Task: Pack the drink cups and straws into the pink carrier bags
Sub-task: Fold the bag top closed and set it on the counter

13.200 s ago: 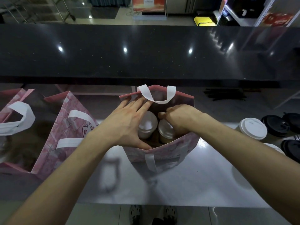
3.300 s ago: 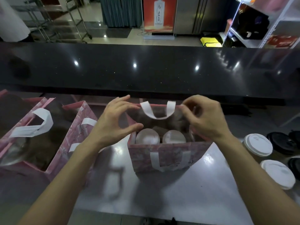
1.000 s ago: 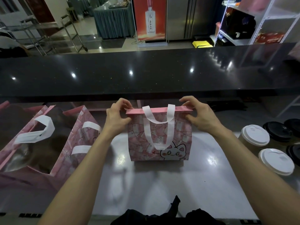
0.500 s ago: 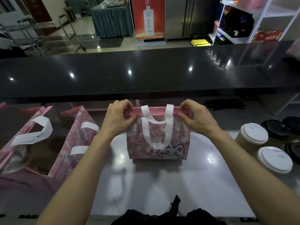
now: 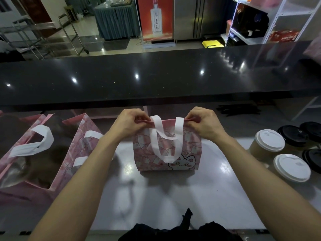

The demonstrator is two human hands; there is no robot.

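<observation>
A pink carrier bag (image 5: 189, 150) with a cat print and white handles stands upright in the middle of the steel worktop. Its top edges are pressed together, so whatever is inside is hidden. My left hand (image 5: 129, 125) pinches the left end of the bag's top rim, and my right hand (image 5: 202, 124) pinches the right end. Two white-lidded paper cups (image 5: 268, 142) (image 5: 291, 169) stand to the right of the bag. A dark bundle that looks like black straws (image 5: 238, 110) lies behind, under the counter ledge.
Two more pink bags (image 5: 74, 153) (image 5: 19, 150) stand open at the left. Several black-lidded cups (image 5: 293, 135) sit at the far right edge. A black raised counter (image 5: 156, 79) runs across behind the steel worktop (image 5: 173, 197).
Both hands have moved inward along the rim and curled into tighter pinches, squeezing the bag's top closed. The bag has stayed in place.
</observation>
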